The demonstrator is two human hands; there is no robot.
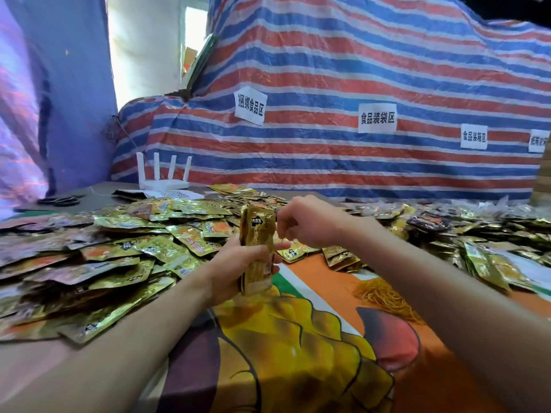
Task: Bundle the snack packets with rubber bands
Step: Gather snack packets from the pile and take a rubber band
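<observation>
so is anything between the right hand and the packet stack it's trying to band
Nothing visible. The right hand hovers just beside the packet stack, which the left hand grips upright, and pinches what looks like a thin rubber band stretched toward it.

1. The left hand [238, 263] grips a stack of gold snack packets [258, 234] upright above the orange printed cloth [328, 293].
2. The right hand [310, 223], fingers curled, pinches a thin, faint rubber band [290, 241] just beside the stack's right edge.
3. Loose packets [119, 251] heap at the left; a pile of rubber bands [384, 296] lies near the right forearm.
4. A white router [164, 177] and scissors [62, 200] sit at the back left, before a striped tarp [357, 70].
</observation>
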